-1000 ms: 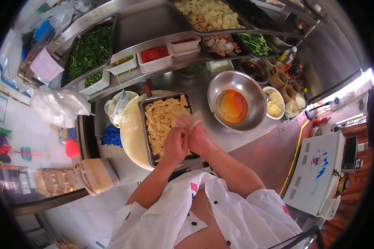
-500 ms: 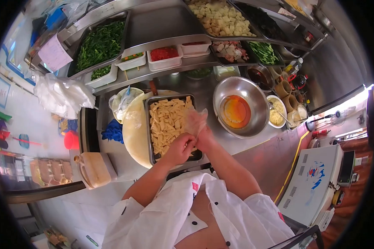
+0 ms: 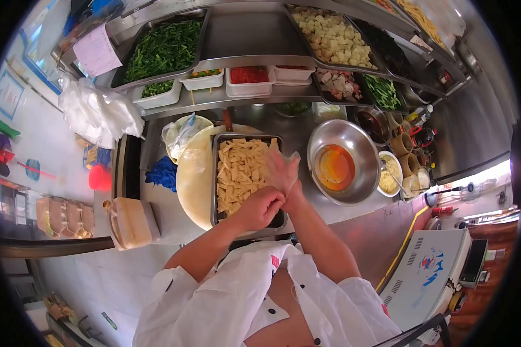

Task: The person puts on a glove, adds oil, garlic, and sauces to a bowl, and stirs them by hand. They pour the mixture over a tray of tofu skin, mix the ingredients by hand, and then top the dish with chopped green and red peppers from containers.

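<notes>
Two hands meet over the lower right part of a dark metal tray [image 3: 215, 185] filled with pale strips [image 3: 237, 173]. The right hand [image 3: 282, 172], inside a clear glove [image 3: 292, 163], lies towards three o'clock from the tray's centre; its fingers are spread and extended, and it grasps nothing. The left hand [image 3: 261, 208], bare, lies at five o'clock, its fingers curled tightly at the right wrist, where they pinch the glove's cuff; their tips are partly hidden.

The tray overlaps a round pale board [image 3: 192, 188] on its nine o'clock side, with a blue bundle [image 3: 161, 173] beyond. Between two and three o'clock sits a steel bowl [image 3: 360, 173] holding orange liquid [image 3: 336, 166], with a white bowl [image 3: 391, 194] of yellowish mince [image 3: 389, 174] just beside it. At eight o'clock stands a plastic jug [image 3: 132, 222]. On the shelves, chopped greens [image 3: 165, 49] lie at eleven o'clock, a red ingredient [image 3: 249, 75] at twelve and pale cubes [image 3: 336, 37] at one.
</notes>
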